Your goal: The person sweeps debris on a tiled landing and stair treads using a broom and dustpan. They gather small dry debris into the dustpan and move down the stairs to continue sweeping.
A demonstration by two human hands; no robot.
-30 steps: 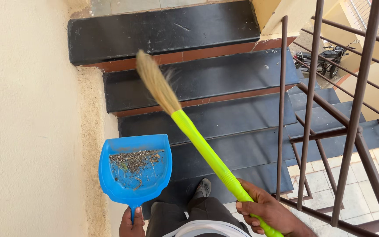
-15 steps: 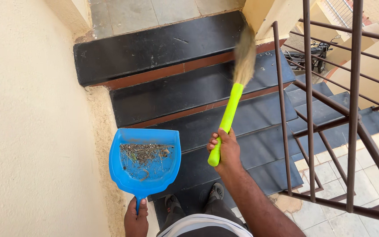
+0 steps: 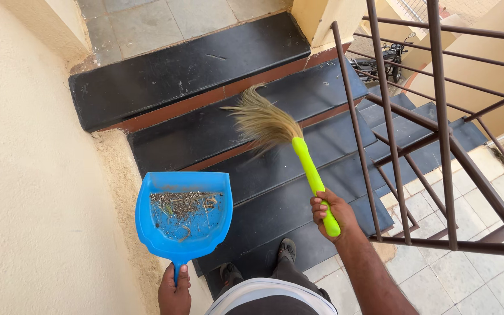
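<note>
Right now you are mid-sweep on the stairs; your right hand (image 3: 329, 211) is wrapped fully shut round the lower end of the green handle of the broom (image 3: 298, 154), its straw head splayed flat against the black step (image 3: 252, 125) two treads down from your feet; your left hand (image 3: 174, 290) is closed on the stub handle of the blue dustpan (image 3: 184, 214), thumb on top, with the pan held level off the broom's left, near the cream wall (image 3: 30, 175); dry twigs and grit (image 3: 183, 204) lie in the pan's upper half. The railing (image 3: 415, 134) stands close on the broom's right. To my eye this is the gathering step; the next move calls for drawing the bristles toward the pan's side while you keep the pan flat, so nothing already collected slides off its lip.
</note>
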